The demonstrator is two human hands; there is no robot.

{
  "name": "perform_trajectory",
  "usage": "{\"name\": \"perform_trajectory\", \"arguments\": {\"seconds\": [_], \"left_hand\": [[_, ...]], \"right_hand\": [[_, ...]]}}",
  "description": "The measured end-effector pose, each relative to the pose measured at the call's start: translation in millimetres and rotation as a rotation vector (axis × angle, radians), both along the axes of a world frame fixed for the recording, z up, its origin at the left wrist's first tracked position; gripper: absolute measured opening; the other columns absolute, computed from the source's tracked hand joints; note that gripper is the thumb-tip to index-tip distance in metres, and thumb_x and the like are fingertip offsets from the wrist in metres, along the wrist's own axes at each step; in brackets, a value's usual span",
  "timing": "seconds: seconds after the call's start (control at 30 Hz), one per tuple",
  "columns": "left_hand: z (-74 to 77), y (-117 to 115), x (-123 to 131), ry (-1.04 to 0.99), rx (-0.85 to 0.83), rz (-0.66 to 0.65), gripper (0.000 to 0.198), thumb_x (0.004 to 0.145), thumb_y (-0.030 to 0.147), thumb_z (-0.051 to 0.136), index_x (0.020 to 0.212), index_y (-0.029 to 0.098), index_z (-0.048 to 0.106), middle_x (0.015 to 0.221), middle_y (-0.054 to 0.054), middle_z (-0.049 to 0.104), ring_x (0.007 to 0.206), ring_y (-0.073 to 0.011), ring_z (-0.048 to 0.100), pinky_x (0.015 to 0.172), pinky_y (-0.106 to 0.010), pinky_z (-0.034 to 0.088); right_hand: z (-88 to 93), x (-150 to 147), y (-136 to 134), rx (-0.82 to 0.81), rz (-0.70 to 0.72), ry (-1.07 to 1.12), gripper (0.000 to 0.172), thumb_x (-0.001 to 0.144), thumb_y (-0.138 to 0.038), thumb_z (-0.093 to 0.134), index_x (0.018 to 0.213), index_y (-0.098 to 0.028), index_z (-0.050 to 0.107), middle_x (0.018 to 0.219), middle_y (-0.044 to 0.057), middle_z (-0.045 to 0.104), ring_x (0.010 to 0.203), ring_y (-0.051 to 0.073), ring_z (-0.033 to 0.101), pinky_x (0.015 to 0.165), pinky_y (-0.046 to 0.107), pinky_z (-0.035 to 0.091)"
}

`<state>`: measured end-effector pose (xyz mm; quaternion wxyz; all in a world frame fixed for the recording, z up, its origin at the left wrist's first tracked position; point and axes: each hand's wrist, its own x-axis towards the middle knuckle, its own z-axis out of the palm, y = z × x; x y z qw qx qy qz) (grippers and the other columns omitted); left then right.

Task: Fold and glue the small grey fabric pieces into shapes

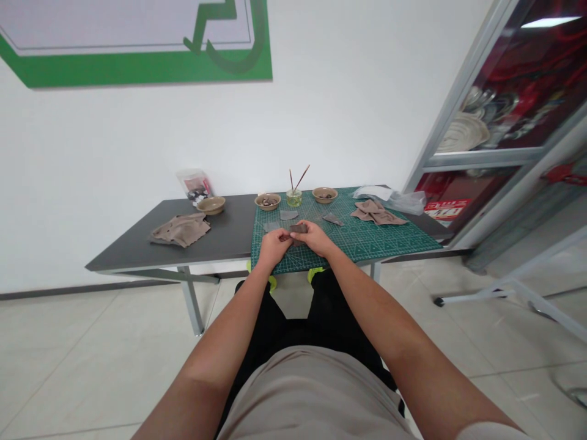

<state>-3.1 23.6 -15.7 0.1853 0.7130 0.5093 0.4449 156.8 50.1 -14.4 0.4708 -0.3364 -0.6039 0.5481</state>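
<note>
Over the front part of a green cutting mat (pixel 376 245), both hands meet at a small dark brown flat piece (pixel 299 228). My left hand (pixel 275 245) pinches its left side with closed fingers. My right hand (pixel 315 238) grips the same piece from the right, thumb on top. Whether it is cloth or something stiffer I cannot tell. Just beyond the hands lie a small grey piece (pixel 288 215) and a pale translucent piece (pixel 271 226). A darker grey piece (pixel 333 219) rests to the right of them.
At the table's back stand a glass jar (pixel 294 198) with two thin sticks, and bowls (pixel 268 201) (pixel 324 195) holding small dark bits. Leftward are another bowl (pixel 211 205), a plastic pack (pixel 194 186) and brown cloth (pixel 181 230). Another cloth (pixel 376 212) and plastic bag (pixel 403 200) lie right.
</note>
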Motion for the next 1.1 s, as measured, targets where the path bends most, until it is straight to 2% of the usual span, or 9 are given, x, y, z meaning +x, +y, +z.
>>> {"name": "perform_trajectory", "arguments": {"seconds": [0.67, 1.1], "left_hand": [[2.6, -0.3, -1.1, -0.026, -0.027, -0.005, 0.007, 0.074, 0.022, 0.063, 0.071, 0.017, 0.067, 0.064, 0.002, 0.062, 0.063, -0.0123, 0.054, 0.063, -0.024, 0.04], [0.9, 0.1, -1.0, -0.059, -0.027, -0.002, 0.007, 0.074, 0.021, 0.062, 0.07, 0.017, 0.067, 0.063, 0.002, 0.06, 0.062, -0.0124, 0.054, 0.062, -0.024, 0.04]], "right_hand": [[2.5, 0.1, -3.1, 0.017, 0.011, 0.01, 0.036, 0.063, -0.037, 0.079, 0.081, -0.02, 0.054, 0.067, -0.005, 0.058, 0.061, 0.013, 0.054, 0.062, 0.028, 0.047], [-3.6, -0.2, 1.7, 0.008, 0.019, 0.019, 0.038, 0.062, -0.038, 0.081, 0.082, -0.02, 0.055, 0.068, -0.004, 0.059, 0.061, 0.012, 0.054, 0.062, 0.027, 0.047]]}}
